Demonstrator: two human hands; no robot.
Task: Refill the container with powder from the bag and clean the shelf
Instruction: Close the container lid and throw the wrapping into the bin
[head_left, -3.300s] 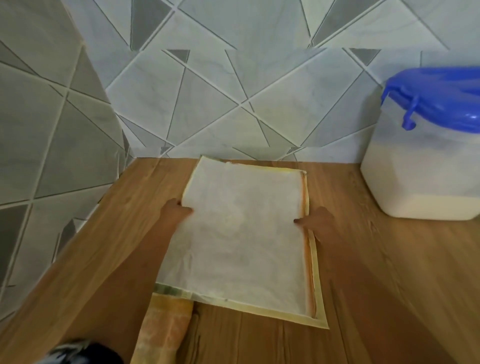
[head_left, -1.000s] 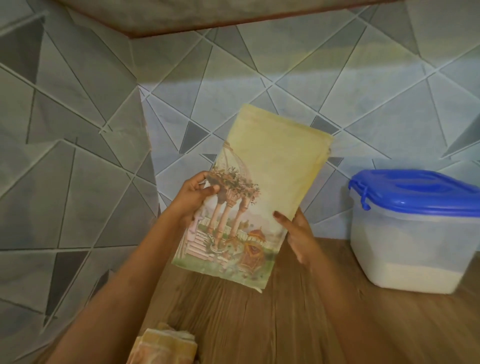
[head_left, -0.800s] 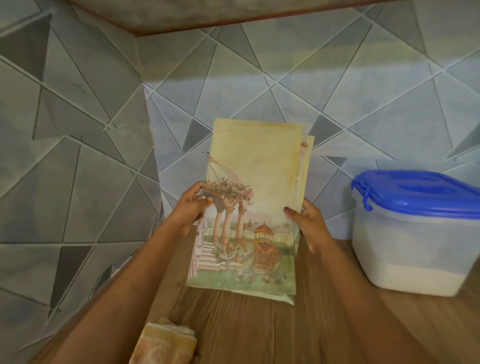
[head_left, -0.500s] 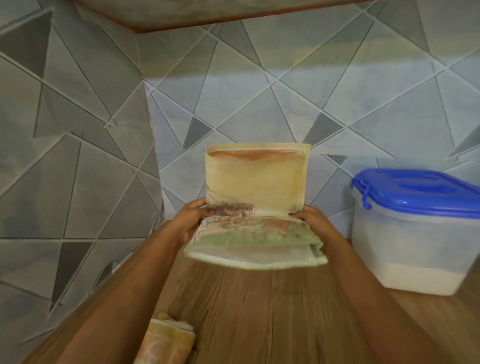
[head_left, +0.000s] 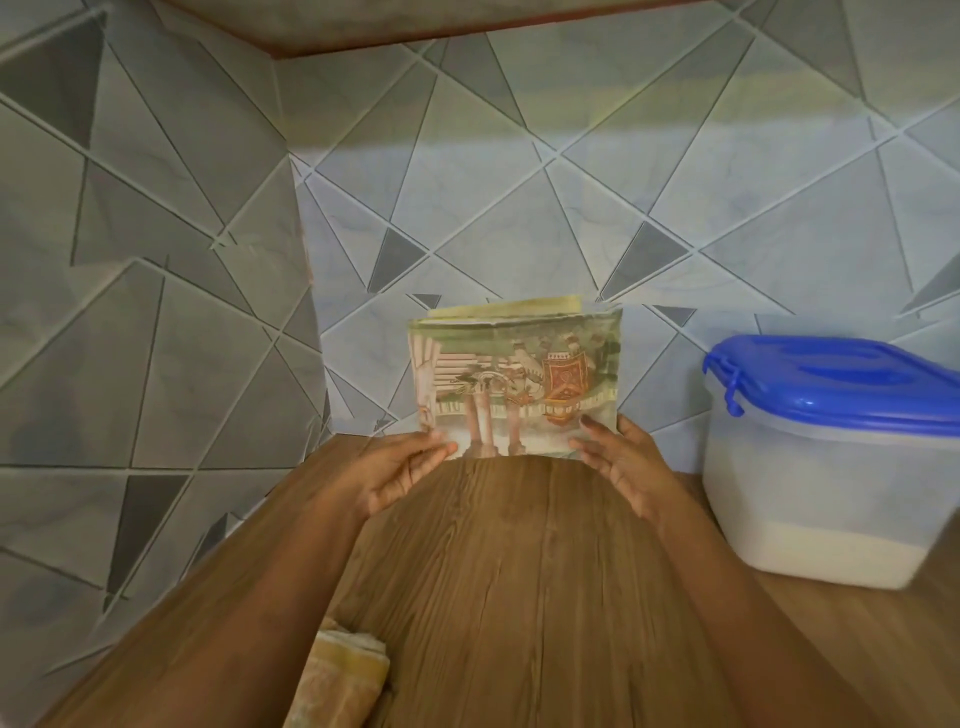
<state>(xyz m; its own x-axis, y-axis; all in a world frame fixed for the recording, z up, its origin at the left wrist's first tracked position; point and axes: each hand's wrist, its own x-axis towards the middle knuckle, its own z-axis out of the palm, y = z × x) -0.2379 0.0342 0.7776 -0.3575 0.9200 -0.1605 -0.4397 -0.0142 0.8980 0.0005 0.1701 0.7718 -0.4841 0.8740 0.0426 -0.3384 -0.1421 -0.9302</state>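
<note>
A printed paper sheet, folded in half with its picture side towards me, stands upright above the wooden shelf near the tiled back wall. My left hand pinches its lower left corner, thumb on the front. My right hand grips the lower right corner. To the right stands a translucent plastic container with a blue lid closed on it; white powder fills its lower part. No powder bag is in view.
A folded yellowish cloth lies at the shelf's front left, partly under my left forearm. Tiled walls close the shelf at the left and back. The underside of a higher shelf runs across the top.
The sheet lay flat on the shelf; both hands lifted it, turned the picture side towards me and folded its lower half up. It is now held folded near the back wall.
</note>
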